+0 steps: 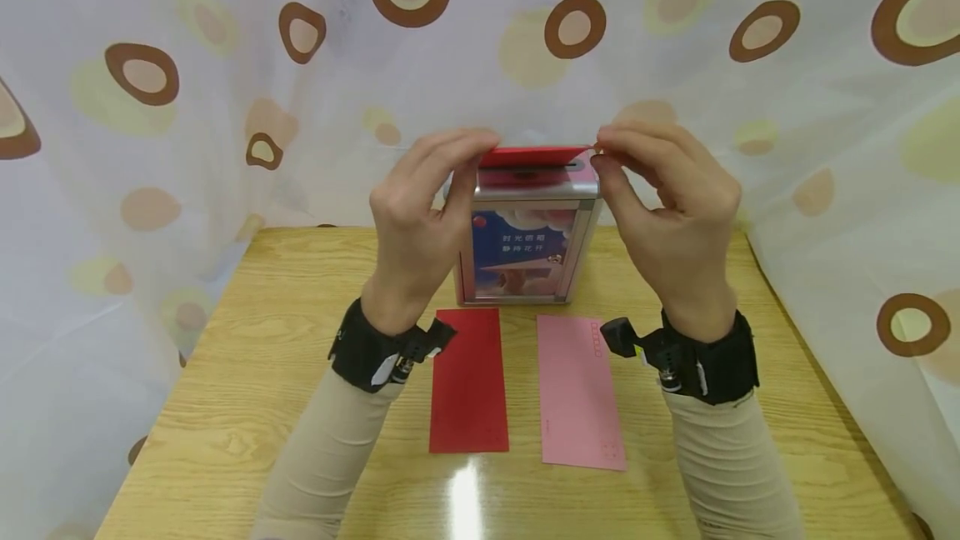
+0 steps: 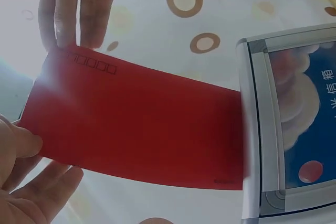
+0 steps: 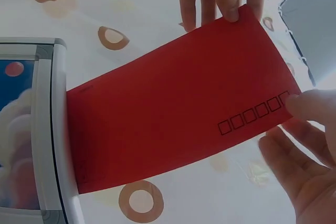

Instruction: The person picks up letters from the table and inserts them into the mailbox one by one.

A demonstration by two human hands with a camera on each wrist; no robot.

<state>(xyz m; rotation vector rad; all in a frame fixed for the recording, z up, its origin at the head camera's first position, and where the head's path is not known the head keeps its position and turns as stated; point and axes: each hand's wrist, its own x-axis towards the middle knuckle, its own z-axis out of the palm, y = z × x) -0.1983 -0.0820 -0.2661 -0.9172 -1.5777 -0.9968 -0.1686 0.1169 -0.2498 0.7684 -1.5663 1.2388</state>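
Both hands hold a red envelope [image 1: 536, 157] upright over a pink and silver mailbox [image 1: 523, 252]. My left hand [image 1: 423, 215] pinches one upper edge between thumb and fingers. Opposite it, my right hand [image 1: 678, 215] pinches the other edge near the top corner. In the left wrist view the envelope [image 2: 142, 121] bows slightly, and its lower end is right at the mailbox's top [image 2: 251, 129]. Printed postcode squares [image 3: 254, 114] show near the upper end in the right wrist view. Part of a dark slot [image 1: 573, 165] shows on the mailbox top; the envelope hides the rest.
On the wooden table [image 1: 315, 340], in front of the mailbox, lie another red envelope [image 1: 469, 382] at left and a pink envelope [image 1: 577, 390] at right. A white curtain [image 1: 480, 82] with brown ring patterns hangs behind and along both sides.
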